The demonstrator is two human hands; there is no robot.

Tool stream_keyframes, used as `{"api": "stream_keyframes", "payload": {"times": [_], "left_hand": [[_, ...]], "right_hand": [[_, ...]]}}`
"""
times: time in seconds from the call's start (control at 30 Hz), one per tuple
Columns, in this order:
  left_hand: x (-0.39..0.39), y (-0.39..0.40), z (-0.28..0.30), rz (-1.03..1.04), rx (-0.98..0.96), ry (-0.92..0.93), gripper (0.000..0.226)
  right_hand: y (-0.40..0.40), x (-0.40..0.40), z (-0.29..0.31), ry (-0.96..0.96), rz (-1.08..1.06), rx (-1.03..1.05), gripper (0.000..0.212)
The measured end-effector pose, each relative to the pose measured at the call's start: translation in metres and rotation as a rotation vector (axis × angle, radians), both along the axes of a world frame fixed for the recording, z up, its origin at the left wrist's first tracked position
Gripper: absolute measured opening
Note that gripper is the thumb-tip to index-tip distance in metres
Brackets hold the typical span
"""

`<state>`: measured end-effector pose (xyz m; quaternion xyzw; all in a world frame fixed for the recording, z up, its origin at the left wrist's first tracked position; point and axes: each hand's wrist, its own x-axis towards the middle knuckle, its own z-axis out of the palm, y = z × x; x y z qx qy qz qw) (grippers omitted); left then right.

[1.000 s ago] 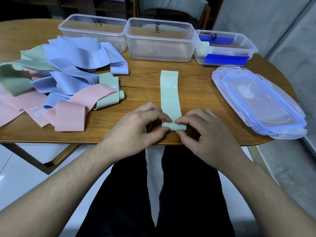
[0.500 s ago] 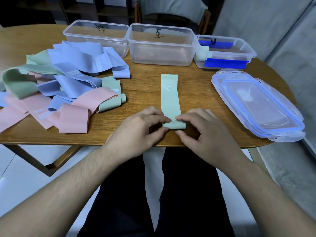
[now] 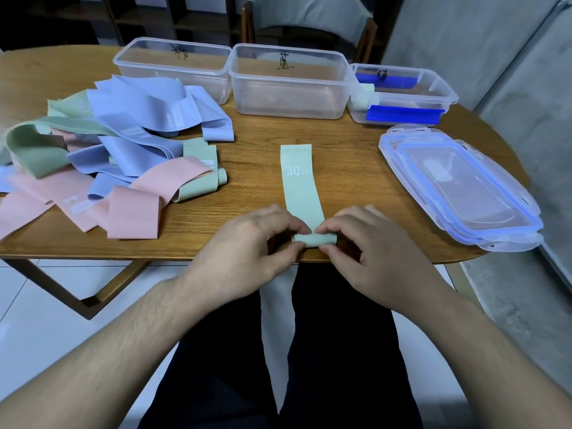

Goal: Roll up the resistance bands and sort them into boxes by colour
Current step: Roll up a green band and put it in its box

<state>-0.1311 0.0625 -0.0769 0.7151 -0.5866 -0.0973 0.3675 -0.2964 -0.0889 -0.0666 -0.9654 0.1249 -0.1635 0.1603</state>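
Mint-green band (image 3: 301, 187) lay flat at centre frame on the wooden table (image 3: 253, 156), its near end already turned into a small roll at the table's front edge. Both the left hand (image 3: 247, 252) and the right hand (image 3: 368, 252) had fingers and thumbs curled, pinching that roll at either end. Rolling looked barely begun, with most of the strip, marked 30, lying unrolled beyond. Next move would seemingly call for even pushing away so the coil stayed straight. Loose bands (image 3: 102, 162) in pink, blue and green sat heaped at left; three clear boxes (image 3: 291, 85) stood along the upper frame, the right one holding a green roll, with lids (image 3: 458, 187) at right
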Motion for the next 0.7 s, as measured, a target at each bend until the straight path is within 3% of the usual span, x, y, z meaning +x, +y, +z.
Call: {"api": "stream_keyframes", "payload": {"times": [0.2, 0.7], "left_hand": [[-0.0069, 0.0062, 0.0010, 0.004, -0.019, -0.066, 0.026], [-0.0072, -0.0019, -0.0038, 0.128, 0.003, 0.009, 0.034]], "right_hand": [[0.0027, -0.0035, -0.0008, 0.004, 0.018, 0.004, 0.023], [-0.0023, 0.0021, -0.0099, -0.105, -0.008, 0.016, 0.026]]}}
